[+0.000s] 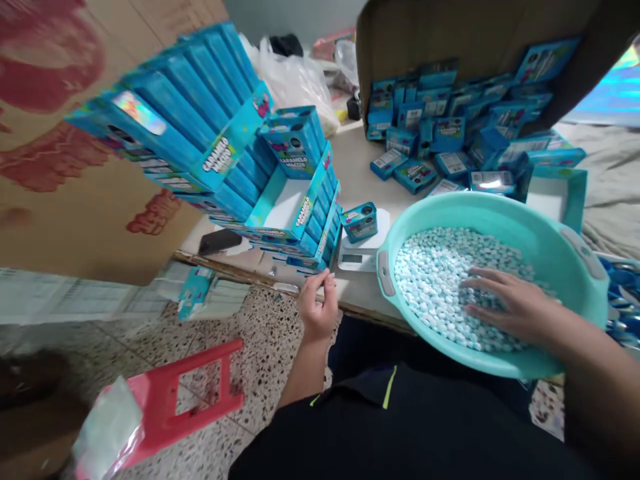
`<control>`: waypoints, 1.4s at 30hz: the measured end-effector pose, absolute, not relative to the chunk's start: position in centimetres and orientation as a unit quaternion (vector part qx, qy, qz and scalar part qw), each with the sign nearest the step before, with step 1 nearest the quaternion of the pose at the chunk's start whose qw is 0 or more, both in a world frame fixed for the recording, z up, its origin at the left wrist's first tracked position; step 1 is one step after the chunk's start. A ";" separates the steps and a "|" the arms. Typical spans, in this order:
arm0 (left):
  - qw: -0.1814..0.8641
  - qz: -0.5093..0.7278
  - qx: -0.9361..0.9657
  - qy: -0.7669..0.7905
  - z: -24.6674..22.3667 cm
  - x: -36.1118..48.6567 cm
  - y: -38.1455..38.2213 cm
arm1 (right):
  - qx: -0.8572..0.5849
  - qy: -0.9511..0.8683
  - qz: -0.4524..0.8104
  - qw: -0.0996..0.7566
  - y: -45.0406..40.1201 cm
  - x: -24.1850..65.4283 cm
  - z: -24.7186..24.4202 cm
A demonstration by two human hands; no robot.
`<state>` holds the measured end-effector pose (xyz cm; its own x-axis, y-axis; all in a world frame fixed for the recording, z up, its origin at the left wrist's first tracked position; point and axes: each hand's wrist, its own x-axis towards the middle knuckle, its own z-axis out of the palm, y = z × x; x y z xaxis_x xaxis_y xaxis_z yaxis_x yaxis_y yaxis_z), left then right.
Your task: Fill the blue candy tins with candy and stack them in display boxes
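My right hand (510,303) lies palm down on small pale blue and white candies (435,287), its fingers apart and partly sunk among them. The candies fill the bottom of a turquoise oval basin (540,220) with grey handles. At the table's front edge, my left hand (319,305) has its fingers curled and thumb drawn in; whether anything small is between the fingertips cannot be made out. Just beyond it, a small blue candy box (361,223) stands on a white kitchen scale (357,259), beside the basin. The scale's reading is too small to make out.
Stacked display trays (293,227) of blue boxes stand left of the scale, against a large cardboard carton (75,200). Loose blue boxes (445,137) spill from an open carton (480,33) behind the basin. A dark phone (219,241) lies near the edge; a red stool (160,400) stands below.
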<state>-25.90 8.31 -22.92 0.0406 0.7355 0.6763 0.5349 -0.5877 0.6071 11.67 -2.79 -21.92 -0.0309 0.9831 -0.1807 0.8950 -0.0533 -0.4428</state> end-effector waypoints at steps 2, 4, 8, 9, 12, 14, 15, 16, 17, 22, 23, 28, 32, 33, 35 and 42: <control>0.092 0.510 0.728 0.449 -24.9 -26.4 7.5 | -0.683 -0.695 0.214 0.073 -2.9 11.7 -22.3; 0.089 0.506 0.733 0.447 -25.7 -26.4 7.3 | -0.680 -0.700 0.203 0.073 -3.0 11.7 -22.1; 0.063 0.515 0.748 0.414 -23.5 -24.4 8.8 | -0.670 -0.699 0.231 0.098 -2.7 11.7 -21.2; 0.050 0.515 0.760 0.393 -22.2 -23.5 9.6 | -0.669 -0.696 0.240 0.107 -2.6 11.7 -21.1; 0.000 0.475 0.808 0.349 -18.2 -19.6 12.1 | -0.664 -0.691 0.251 0.135 -2.5 11.6 -21.2; -0.011 0.387 0.827 0.409 -16.4 -16.7 13.9 | -0.659 -0.693 0.247 0.158 -2.5 11.6 -21.5; -0.017 0.332 0.826 0.456 -16.0 -15.5 14.7 | -0.659 -0.693 0.239 0.169 -2.6 11.6 -21.7; -0.020 0.279 0.821 0.498 -15.9 -14.5 15.5 | -0.661 -0.693 0.227 0.179 -2.7 11.7 -21.9; -0.019 0.238 0.816 0.526 -16.0 -13.7 16.3 | -0.663 -0.694 0.212 0.185 -2.9 11.7 -22.1; 0.005 0.195 0.824 0.532 -17.7 -12.9 18.2 | -0.681 -0.711 0.094 0.149 -3.2 12.0 -23.3; 0.010 0.198 0.829 0.524 -17.6 -13.1 18.1 | -0.676 -0.718 0.086 0.142 -3.2 12.1 -23.6; -0.004 0.321 0.848 0.422 -12.3 -14.8 16.3 | -0.657 -0.732 0.118 0.138 -2.6 11.9 -24.0; -0.109 0.408 0.829 0.366 -4.1 -17.0 15.9 | -0.650 -0.736 0.096 0.164 -2.5 11.6 -23.7; -0.133 0.404 0.825 0.372 -2.2 -17.6 16.4 | -0.651 -0.732 0.098 0.173 -2.5 11.5 -23.5; -0.161 0.378 0.825 0.387 0.4 -19.0 18.2 | -0.658 -0.719 0.112 0.192 -2.4 11.3 -23.1; -0.130 0.304 0.858 0.393 -1.0 -22.0 24.4 | -0.671 -0.702 0.136 0.194 -2.3 10.1 -21.3</control>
